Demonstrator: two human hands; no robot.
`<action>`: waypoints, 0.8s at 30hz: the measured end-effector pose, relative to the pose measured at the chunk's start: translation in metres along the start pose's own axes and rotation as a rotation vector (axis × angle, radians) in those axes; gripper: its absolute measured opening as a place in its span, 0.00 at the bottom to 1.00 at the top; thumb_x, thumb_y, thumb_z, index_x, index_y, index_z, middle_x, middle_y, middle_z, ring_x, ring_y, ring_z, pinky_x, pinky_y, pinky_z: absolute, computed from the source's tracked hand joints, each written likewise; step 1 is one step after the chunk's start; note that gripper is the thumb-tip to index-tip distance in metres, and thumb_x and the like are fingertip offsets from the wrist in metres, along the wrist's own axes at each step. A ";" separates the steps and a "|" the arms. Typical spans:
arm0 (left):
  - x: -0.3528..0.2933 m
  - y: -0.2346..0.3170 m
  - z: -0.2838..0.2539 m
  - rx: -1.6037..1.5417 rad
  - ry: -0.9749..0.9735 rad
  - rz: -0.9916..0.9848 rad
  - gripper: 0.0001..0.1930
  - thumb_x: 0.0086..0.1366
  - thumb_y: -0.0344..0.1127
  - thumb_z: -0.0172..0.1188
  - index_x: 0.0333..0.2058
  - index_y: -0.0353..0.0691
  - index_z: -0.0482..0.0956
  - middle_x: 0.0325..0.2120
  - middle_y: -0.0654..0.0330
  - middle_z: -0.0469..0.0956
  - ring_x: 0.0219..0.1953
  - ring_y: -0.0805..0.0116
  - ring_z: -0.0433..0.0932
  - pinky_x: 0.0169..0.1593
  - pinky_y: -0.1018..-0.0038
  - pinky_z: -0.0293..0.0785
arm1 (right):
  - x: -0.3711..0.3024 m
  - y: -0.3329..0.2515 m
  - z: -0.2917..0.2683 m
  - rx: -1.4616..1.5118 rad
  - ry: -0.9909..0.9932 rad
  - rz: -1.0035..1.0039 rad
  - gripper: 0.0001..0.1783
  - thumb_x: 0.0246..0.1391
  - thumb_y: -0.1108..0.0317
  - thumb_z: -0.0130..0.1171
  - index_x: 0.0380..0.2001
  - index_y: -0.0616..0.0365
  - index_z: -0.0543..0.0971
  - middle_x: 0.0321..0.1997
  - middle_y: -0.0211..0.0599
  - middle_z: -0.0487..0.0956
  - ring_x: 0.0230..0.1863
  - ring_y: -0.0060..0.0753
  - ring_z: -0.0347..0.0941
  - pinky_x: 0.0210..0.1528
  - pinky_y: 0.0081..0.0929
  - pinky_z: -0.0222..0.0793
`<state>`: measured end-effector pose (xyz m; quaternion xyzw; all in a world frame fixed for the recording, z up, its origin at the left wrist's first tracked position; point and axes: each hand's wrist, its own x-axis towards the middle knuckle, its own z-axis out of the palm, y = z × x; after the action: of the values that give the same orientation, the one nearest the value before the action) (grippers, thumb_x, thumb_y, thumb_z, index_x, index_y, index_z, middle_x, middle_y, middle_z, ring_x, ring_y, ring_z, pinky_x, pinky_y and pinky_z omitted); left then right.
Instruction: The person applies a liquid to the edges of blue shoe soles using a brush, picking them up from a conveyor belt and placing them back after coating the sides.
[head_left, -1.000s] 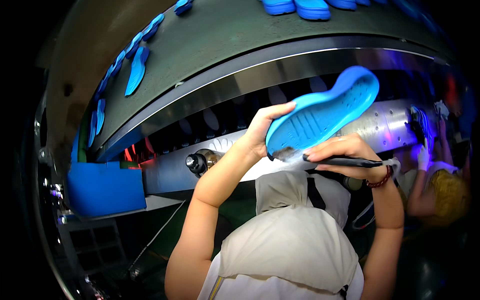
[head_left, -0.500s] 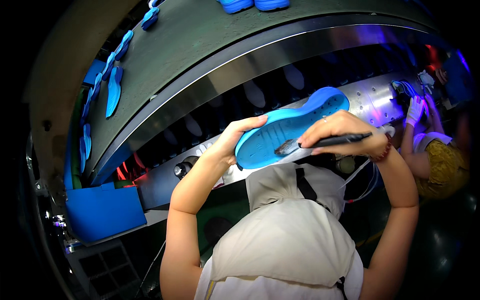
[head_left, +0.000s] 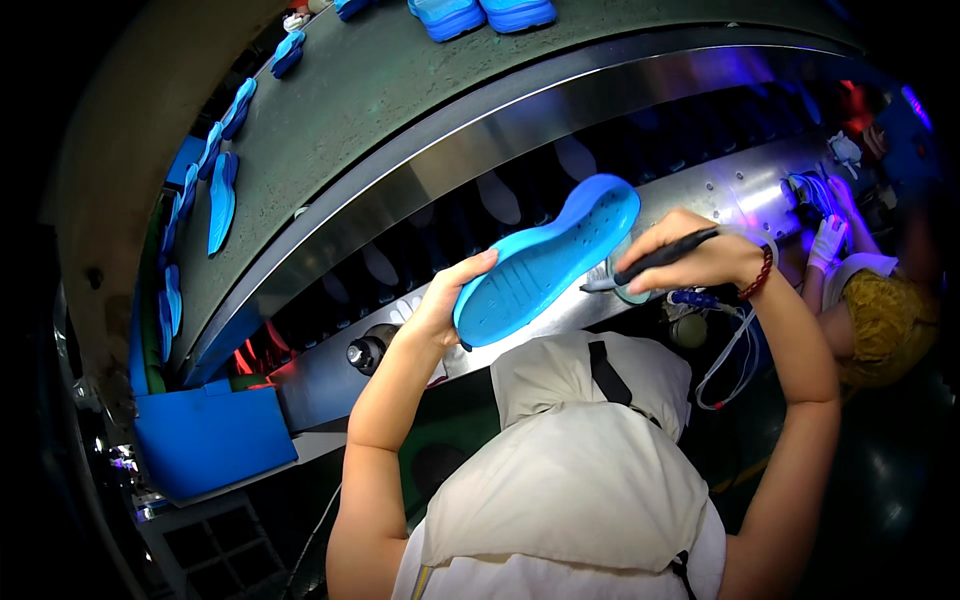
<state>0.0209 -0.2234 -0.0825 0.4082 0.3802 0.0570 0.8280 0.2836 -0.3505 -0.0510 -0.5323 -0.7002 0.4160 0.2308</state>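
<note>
A bright blue shoe sole (head_left: 540, 262) with raised rims is held up by my left hand (head_left: 448, 302), which grips its near-left end, thumb over the rim. The hollow inner side faces me; ribs and small holes show in it. My right hand (head_left: 700, 252) is closed round the black handle of a brush (head_left: 664, 257). The brush's dark bristle end points left, off the sole and just right of its edge. Beneath the right fingers a pale round rim (head_left: 626, 296) shows in part, perhaps of a container.
Beyond a metal rail (head_left: 440, 160), a dark green conveyor belt (head_left: 370, 90) carries several blue soles (head_left: 222, 200). Dark slots with soles lie under it. A metal ledge (head_left: 540, 325) bears a black knob-like object (head_left: 368, 350). A blue box (head_left: 215, 437), hoses (head_left: 745, 350) and a co-worker's gloved hand (head_left: 828, 240) flank me.
The brush has left the sole's inner surface and now sits to its right. My left hand has moved the sole leftward and tilted it more steeply. Soles on the belt have shifted slightly.
</note>
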 end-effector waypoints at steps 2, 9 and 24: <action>0.005 -0.002 -0.002 -0.094 -0.113 0.032 0.33 0.54 0.52 0.54 0.53 0.36 0.62 0.48 0.43 0.66 0.46 0.48 0.70 0.43 0.51 0.71 | 0.003 0.002 0.012 0.566 0.156 -0.001 0.12 0.46 0.68 0.60 0.33 0.66 0.79 0.25 0.37 0.78 0.22 0.18 0.72 0.28 0.14 0.68; 0.023 -0.022 0.008 -0.483 -0.226 0.042 0.30 0.57 0.50 0.48 0.55 0.38 0.60 0.50 0.44 0.65 0.47 0.47 0.69 0.45 0.48 0.69 | 0.036 0.033 0.069 0.450 0.583 -0.029 0.07 0.46 0.70 0.59 0.28 0.63 0.79 0.21 0.35 0.77 0.20 0.19 0.71 0.23 0.17 0.66; 0.025 -0.050 -0.017 -0.413 0.006 0.007 0.30 0.58 0.51 0.49 0.53 0.36 0.61 0.47 0.48 0.68 0.47 0.50 0.70 0.50 0.53 0.67 | 0.065 0.055 0.117 0.326 0.869 -0.134 0.09 0.48 0.67 0.56 0.28 0.61 0.79 0.23 0.39 0.78 0.20 0.27 0.73 0.24 0.23 0.67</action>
<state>0.0163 -0.2357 -0.1397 0.2312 0.3616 0.1380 0.8926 0.2035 -0.3240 -0.1682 -0.5677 -0.4970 0.2431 0.6096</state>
